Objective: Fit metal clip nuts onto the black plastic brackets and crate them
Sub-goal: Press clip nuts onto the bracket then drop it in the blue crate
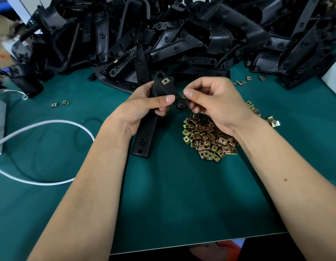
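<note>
A green table [50, 147] carries a big heap of black plastic brackets [182, 34] at the back, a pile of brassy clip nuts [206, 140] nearer, and a looping white cable [50, 123]. The left hand [142, 108] grips one bracket [156, 102], a nut [165, 81] already fitted near its top. The right hand [214, 102] pinches a clip nut [184, 95] beside the bracket.

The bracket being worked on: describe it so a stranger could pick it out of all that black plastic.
In front of the big heap of black parts on the green table, find the left hand. The bracket is the long black strip it grips. Unlike the piled ones, it is held up and already carries one brass clip nut.
</note>
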Available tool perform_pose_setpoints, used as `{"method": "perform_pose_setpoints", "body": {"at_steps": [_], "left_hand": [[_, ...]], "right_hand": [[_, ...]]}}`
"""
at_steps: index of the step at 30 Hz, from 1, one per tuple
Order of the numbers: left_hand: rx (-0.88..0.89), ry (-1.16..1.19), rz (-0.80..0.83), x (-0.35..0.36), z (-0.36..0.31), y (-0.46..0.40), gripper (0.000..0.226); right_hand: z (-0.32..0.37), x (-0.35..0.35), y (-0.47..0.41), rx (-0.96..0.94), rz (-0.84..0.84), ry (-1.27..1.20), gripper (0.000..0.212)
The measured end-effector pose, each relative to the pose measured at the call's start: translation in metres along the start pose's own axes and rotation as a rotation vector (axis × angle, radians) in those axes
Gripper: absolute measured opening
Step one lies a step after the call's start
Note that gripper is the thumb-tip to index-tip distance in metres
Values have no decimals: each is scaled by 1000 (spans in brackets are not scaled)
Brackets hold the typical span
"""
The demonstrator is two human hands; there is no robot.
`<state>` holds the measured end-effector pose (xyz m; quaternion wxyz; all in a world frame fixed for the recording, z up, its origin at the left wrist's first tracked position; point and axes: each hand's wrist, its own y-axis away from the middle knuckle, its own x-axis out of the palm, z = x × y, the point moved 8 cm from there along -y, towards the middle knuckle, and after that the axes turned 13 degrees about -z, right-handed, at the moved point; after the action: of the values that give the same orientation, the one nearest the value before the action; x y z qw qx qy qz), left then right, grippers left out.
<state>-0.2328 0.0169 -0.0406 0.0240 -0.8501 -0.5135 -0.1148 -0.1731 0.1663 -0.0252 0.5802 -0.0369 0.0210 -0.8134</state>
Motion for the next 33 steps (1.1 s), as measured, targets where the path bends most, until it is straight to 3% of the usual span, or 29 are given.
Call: {"method": "perform_pose_setpoints", "body": {"at_steps": [10, 22, 28, 33], "left_hand": [[9, -180, 79, 7, -2, 6, 35], [5, -158, 79, 7, -3, 7, 26], [-23, -234, 111, 11, -1, 10, 41], [-16, -339, 136, 20, 2, 11, 33]], "right_hand": [[3, 0, -1, -52, 43, 14, 11], [2, -1, 0, -2, 67, -28, 10], [5, 1, 2, -8, 193, 20, 13], [7, -4, 1, -47, 245, 130, 18]]}}
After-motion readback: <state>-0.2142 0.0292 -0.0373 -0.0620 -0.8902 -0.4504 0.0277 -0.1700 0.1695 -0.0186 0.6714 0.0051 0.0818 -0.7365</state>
